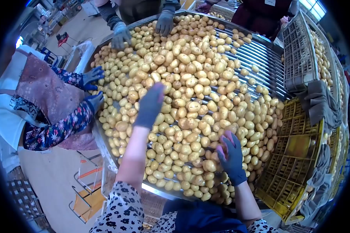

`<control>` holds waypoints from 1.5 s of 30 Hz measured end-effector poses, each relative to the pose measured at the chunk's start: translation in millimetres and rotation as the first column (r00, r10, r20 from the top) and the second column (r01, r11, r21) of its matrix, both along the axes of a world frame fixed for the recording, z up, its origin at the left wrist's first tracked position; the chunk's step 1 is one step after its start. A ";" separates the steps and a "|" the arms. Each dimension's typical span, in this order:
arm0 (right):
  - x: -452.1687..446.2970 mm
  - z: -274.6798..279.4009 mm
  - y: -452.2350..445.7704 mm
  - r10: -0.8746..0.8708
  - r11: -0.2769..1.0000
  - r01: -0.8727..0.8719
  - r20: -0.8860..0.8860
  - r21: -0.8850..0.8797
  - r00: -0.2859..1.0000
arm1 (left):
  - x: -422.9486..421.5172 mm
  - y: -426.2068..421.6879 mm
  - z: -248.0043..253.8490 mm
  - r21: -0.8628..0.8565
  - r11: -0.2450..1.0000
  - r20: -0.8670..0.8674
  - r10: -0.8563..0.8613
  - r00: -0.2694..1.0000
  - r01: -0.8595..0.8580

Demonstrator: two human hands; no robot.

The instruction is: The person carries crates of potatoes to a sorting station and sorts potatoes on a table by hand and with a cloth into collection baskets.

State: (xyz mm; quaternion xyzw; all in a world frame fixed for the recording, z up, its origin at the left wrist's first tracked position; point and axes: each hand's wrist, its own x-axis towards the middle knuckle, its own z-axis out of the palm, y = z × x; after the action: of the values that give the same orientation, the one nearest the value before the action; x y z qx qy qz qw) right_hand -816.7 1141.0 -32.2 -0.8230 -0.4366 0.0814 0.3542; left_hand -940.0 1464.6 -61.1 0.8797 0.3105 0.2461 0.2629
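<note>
Many yellow potatoes [190, 105] lie heaped on a metal roller table [256, 58] in front of me. My left hand [150, 106], in a dark grey glove with pinkish fingertips, reaches over the middle of the heap. It is smeared by motion, and its fingers are too blurred to read. Lower right, my right hand [232, 157] wears a matching glove. Its thumb and fingers are apart and rest on potatoes near the table's front, with none plainly gripped.
Two gloved hands of a co-worker [165, 23] are at the far edge. Another person's blue-gloved hands [92, 77] touch the left edge. A yellow crate [287, 155] stands tilted at the right, below a grey crate [299, 54]. Another person [260, 15] stands at the back right.
</note>
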 end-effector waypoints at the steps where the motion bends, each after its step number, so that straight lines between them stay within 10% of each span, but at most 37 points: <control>1: 3.4 -5.4 1.2 0.002 1.000 -0.002 0.002 -0.007 1.000 | 19.2 -4.0 -8.4 0.031 0.992 -0.070 -0.120 0.990 0.123; 8: 5.5 -20.3 2.8 0.135 0.990 -0.123 0.246 -0.063 0.960 | 87.7 15.7 -13.4 -0.135 0.977 -0.617 -0.212 0.758 0.163; 21: 57.5 -30.6 75.0 0.136 0.989 -0.103 0.381 -0.105 0.915 | 80.3 27.8 -17.9 -0.296 0.939 -0.600 -0.324 0.732 0.173; 27: 51.6 -26.6 66.6 0.089 0.996 -0.086 0.336 -0.023 0.938 | 67.1 20.0 -7.6 -0.625 0.777 -0.490 -0.464 0.738 0.074; 39: 49.9 -28.9 60.9 0.090 0.995 -0.100 0.350 0.010 0.932 | 70.4 -39.7 -3.7 -0.321 0.934 -0.692 -0.116 0.712 -0.160; 43: 45.4 -11.9 70.3 0.065 0.992 -0.101 0.398 0.070 0.915 | 60.2 -35.1 -6.6 -0.421 0.888 -0.612 -0.129 0.781 -0.183; 45: 31.2 -8.4 84.2 0.156 0.976 -0.199 0.355 0.088 0.922 | 42.5 -37.7 -11.3 -0.855 0.518 0.030 0.052 0.998 -0.001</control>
State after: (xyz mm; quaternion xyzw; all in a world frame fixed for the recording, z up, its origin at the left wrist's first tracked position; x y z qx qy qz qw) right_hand -785.5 1225.3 -40.6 -0.7582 -0.5690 -0.0597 0.3126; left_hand -897.4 1426.9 -72.3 0.6261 0.3976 0.0888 0.6649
